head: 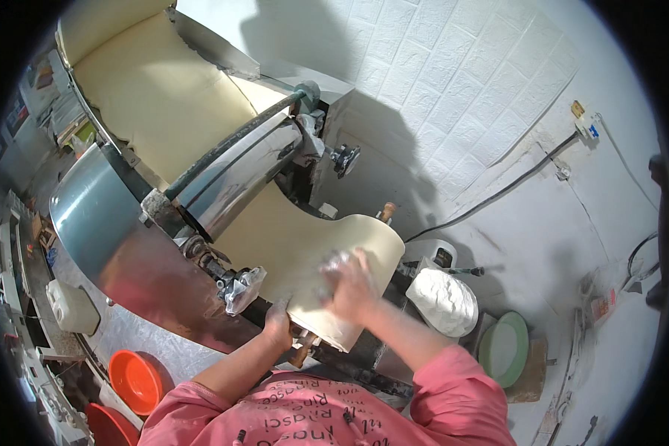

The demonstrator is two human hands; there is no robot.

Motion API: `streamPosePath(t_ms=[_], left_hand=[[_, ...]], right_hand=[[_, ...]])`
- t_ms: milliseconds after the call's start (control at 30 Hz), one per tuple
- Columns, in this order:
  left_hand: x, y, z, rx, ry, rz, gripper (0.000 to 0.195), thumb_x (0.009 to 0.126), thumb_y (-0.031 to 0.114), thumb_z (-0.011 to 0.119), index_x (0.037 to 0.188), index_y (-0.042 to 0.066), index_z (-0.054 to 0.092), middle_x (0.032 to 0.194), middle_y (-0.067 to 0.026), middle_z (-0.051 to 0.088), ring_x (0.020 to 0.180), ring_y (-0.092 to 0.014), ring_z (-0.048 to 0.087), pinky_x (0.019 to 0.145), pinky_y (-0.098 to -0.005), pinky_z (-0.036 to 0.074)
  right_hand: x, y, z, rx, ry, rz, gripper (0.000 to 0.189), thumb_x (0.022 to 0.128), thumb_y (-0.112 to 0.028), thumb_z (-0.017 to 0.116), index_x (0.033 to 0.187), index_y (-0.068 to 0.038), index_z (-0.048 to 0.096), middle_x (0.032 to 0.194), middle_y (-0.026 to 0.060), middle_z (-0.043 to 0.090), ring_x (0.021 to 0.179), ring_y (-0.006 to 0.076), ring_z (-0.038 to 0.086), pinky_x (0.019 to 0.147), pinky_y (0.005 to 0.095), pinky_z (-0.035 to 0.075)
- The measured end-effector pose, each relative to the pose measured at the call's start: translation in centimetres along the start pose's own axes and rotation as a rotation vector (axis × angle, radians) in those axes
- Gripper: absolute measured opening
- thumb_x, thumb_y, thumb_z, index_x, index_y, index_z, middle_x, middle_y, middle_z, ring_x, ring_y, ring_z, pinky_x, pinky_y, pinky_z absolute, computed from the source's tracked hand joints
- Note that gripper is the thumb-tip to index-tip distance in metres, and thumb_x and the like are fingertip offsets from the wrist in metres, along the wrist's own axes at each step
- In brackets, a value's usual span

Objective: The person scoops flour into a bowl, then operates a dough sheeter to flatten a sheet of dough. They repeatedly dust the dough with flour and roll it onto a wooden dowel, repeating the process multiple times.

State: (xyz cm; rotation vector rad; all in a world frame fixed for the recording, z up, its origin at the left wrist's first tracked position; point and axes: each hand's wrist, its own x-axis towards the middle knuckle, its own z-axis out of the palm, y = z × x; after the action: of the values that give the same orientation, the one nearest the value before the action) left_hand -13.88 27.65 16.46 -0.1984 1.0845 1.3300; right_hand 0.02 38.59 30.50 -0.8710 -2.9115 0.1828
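A wide sheet of pale yellow dough (279, 223) comes out from under the metal roller (245, 167) of a dough sheeting machine and wraps over a roll at its front. Wooden handles (302, 352) stick out at the ends of this roll. My left hand (279, 323) touches the roll's near end, beside the lower handle. Over the dough on the roll is my right hand (348, 284), blurred, with something whitish at its fingers that is too blurred to name. More dough (161, 95) lies on the machine's upper chute.
Handwheels (242, 290) jut from the machine, one partly wrapped in plastic. To the right stand a white bag or bowl of flour (443, 298) and a green basin (504, 348). Red basins (135, 382) and a plastic jug (72, 306) are at lower left. A black cable (496, 189) crosses the wall.
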Motion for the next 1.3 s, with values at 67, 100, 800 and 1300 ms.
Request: streamPosePath(t_ms=[67, 100, 800, 1300], left_hand=[[-1.9, 0.9, 0.8, 0.042, 0.054, 0.078, 0.05, 0.096, 0.046, 0.046, 0.129, 0.009, 0.054, 0.126, -0.01, 0.061, 0.118, -0.027, 0.055, 0.103, -0.0421, 0.04], [-5.5, 3.0, 4.1, 0.02, 0.03, 0.106, 0.05, 0.096, 0.047, 0.047, 0.129, 0.009, 0.054, 0.127, -0.0094, 0.06, 0.119, -0.026, 0.054, 0.103, -0.0407, 0.039], [-2.2, 4.6, -0.6, 0.061, -0.13, 0.168, 0.062, 0.095, 0.058, 0.044, 0.137, 0.012, 0.048, 0.136, -0.0078, 0.055, 0.127, -0.026, 0.048, 0.108, -0.0447, 0.034], [-6.9, 4.3, 4.9, 0.163, 0.062, 0.038, 0.055, 0.099, 0.049, 0.042, 0.136, 0.01, 0.049, 0.133, -0.0083, 0.056, 0.121, -0.026, 0.05, 0.101, -0.042, 0.038]], right_hand=[[3.1, 3.1, 0.0, -0.106, -0.051, 0.045, 0.045, 0.082, -0.042, 0.059, 0.113, -0.011, 0.065, 0.117, 0.0119, 0.061, 0.122, 0.0311, 0.048, 0.112, 0.0549, 0.022], [4.1, 5.8, 1.7, -0.235, 0.073, 0.05, 0.041, 0.083, -0.043, 0.058, 0.108, -0.012, 0.067, 0.112, 0.0112, 0.063, 0.118, 0.0303, 0.052, 0.11, 0.0531, 0.026], [6.2, 1.9, -2.7, -0.18, -0.556, -0.049, 0.038, 0.09, -0.036, 0.05, 0.101, -0.006, 0.07, 0.109, 0.0119, 0.067, 0.11, 0.0278, 0.06, 0.095, 0.052, 0.042], [6.7, 7.0, -0.9, -0.35, -0.206, 0.014, 0.045, 0.094, -0.038, 0.043, 0.123, -0.009, 0.062, 0.137, 0.0158, 0.053, 0.125, 0.0314, 0.051, 0.107, 0.056, 0.029]])
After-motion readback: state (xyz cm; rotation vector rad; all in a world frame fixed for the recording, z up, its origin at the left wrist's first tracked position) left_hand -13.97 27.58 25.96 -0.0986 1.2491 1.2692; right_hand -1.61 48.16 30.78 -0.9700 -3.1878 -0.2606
